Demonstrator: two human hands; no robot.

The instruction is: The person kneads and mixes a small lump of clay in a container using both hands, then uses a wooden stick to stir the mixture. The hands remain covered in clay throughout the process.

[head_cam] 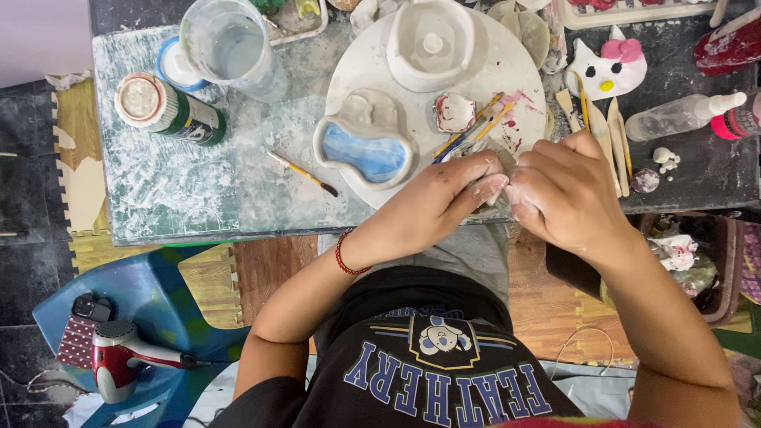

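Single view only, head-worn camera. It looks almost straight down over the wearer's chest and lap onto the near edge of the worktop (174,190). Close range: both forearms fill the lower frame. The worktop's far side runs off the top edge; floor shows at left.

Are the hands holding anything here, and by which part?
Both hands, left and right, pinch something small between clay-dusted fingertips; it is hidden, so thing and hold cannot be told.
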